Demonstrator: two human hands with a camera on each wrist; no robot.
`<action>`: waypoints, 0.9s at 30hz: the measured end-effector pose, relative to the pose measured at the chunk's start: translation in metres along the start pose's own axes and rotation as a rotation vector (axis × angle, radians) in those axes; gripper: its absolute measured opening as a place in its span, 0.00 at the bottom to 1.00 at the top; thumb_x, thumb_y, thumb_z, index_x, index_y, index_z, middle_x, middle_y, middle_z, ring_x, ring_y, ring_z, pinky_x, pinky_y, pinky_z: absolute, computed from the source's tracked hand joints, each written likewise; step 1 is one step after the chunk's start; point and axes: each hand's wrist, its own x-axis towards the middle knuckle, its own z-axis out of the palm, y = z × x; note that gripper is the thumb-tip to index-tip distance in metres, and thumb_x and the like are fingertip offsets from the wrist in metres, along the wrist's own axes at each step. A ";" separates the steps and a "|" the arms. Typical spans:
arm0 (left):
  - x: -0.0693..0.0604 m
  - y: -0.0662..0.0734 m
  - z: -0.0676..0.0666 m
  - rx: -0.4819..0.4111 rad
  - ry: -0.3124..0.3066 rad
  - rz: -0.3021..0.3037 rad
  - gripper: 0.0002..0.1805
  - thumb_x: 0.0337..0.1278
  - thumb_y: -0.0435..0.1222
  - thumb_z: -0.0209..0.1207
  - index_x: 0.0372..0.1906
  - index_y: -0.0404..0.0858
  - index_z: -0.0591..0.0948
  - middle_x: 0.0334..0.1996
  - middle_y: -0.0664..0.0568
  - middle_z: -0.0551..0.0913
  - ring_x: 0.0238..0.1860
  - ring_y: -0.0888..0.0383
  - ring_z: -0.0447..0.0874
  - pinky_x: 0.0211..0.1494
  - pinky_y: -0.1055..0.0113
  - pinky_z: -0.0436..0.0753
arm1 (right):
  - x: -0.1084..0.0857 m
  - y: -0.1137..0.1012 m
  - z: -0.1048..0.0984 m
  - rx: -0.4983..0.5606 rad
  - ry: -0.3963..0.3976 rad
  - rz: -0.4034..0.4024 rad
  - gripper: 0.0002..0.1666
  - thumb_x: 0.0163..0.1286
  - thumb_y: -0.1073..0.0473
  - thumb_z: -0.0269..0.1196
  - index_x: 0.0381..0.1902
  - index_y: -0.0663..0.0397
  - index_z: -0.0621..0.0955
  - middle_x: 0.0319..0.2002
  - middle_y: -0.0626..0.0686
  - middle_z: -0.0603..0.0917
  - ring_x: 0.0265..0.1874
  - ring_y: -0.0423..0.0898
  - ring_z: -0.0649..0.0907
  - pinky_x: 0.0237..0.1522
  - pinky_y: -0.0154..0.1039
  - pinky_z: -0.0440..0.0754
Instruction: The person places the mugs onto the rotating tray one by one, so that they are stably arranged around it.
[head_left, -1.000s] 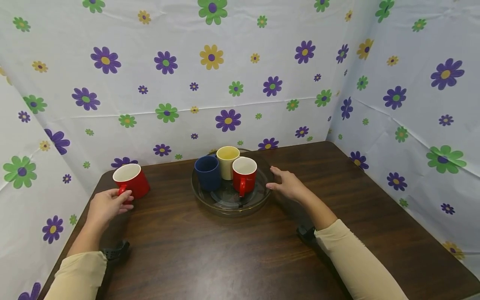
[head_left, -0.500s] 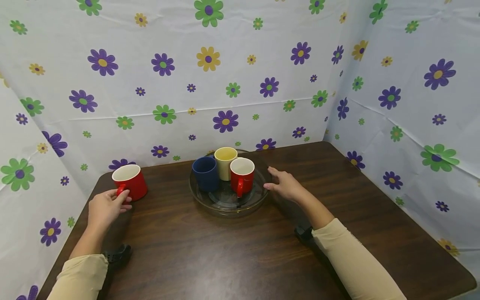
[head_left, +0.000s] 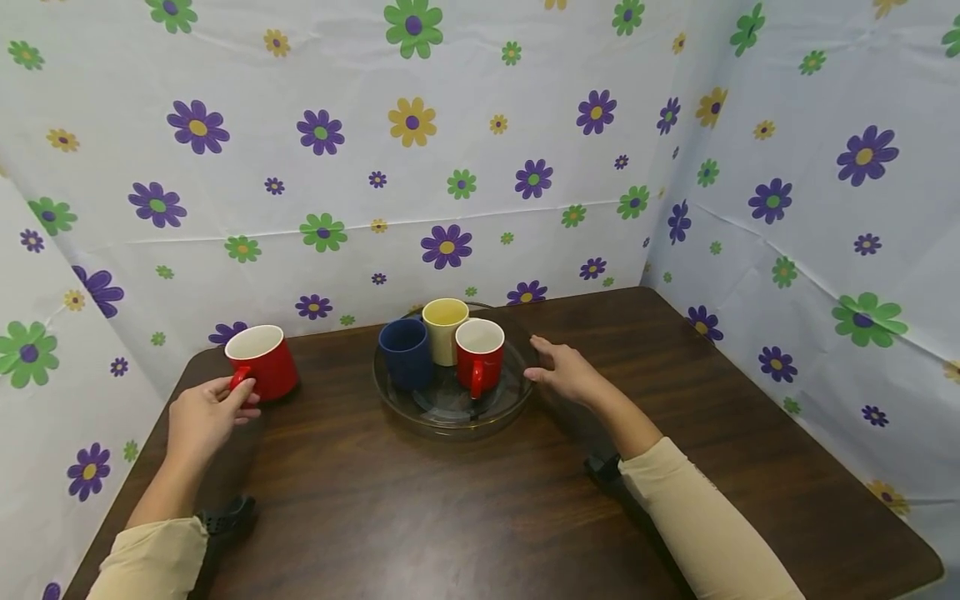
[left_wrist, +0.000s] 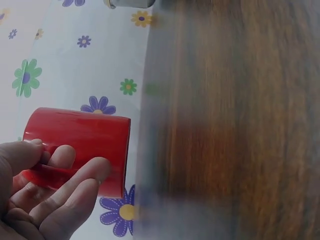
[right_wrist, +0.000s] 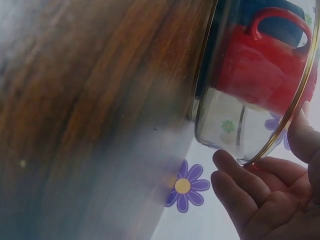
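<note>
At the table's left rear, a red mug with a white inside is held by its handle between the thumb and fingers of my left hand. In the left wrist view, a strip of cloth shows between the mug's base and the tabletop. My right hand is at the right side of a clear glass dish, fingers loosely extended, touching its outer wall and gold rim. Inside the dish stand a blue cup, a yellow cup and another red mug, handle facing front.
The dark wooden table has a rear edge close to a white flowered cloth. More flowered cloth hangs along the right. Dark straps with devices sit on both wrists.
The whole scene has shifted slightly left and down as the head view moved. Both hands keep their places, the left on the mug's handle and the right at the dish.
</note>
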 end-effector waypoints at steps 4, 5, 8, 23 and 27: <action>-0.002 0.006 -0.001 0.012 0.004 0.034 0.32 0.76 0.50 0.53 0.60 0.22 0.77 0.42 0.31 0.87 0.33 0.50 0.92 0.33 0.73 0.86 | 0.000 0.001 0.000 -0.006 -0.006 -0.002 0.42 0.74 0.55 0.64 0.76 0.67 0.61 0.77 0.65 0.60 0.75 0.63 0.62 0.75 0.58 0.58; -0.003 0.008 -0.001 0.017 0.004 0.043 0.31 0.76 0.49 0.54 0.60 0.22 0.77 0.41 0.31 0.87 0.34 0.48 0.92 0.33 0.73 0.86 | 0.000 0.001 0.000 -0.008 -0.008 -0.003 0.42 0.74 0.55 0.64 0.76 0.67 0.61 0.77 0.65 0.60 0.75 0.63 0.62 0.75 0.58 0.59; -0.003 0.012 -0.002 0.021 0.000 0.062 0.31 0.76 0.49 0.54 0.60 0.22 0.77 0.42 0.30 0.87 0.35 0.45 0.92 0.34 0.72 0.86 | 0.000 0.003 -0.002 -0.008 -0.006 0.000 0.42 0.73 0.56 0.64 0.76 0.67 0.62 0.77 0.64 0.60 0.75 0.63 0.63 0.75 0.58 0.59; -0.008 0.026 -0.006 -0.004 -0.035 0.082 0.32 0.75 0.50 0.54 0.61 0.23 0.77 0.42 0.30 0.87 0.36 0.47 0.92 0.35 0.74 0.86 | 0.005 0.009 0.001 -0.002 0.033 -0.049 0.38 0.74 0.57 0.63 0.75 0.68 0.63 0.75 0.65 0.63 0.74 0.63 0.65 0.74 0.57 0.60; -0.011 0.030 -0.007 -0.002 -0.036 0.099 0.33 0.74 0.51 0.55 0.61 0.23 0.77 0.42 0.31 0.87 0.34 0.51 0.92 0.34 0.77 0.85 | 0.006 0.009 0.001 -0.008 0.026 -0.037 0.38 0.76 0.56 0.61 0.76 0.65 0.63 0.75 0.65 0.63 0.72 0.63 0.67 0.73 0.57 0.63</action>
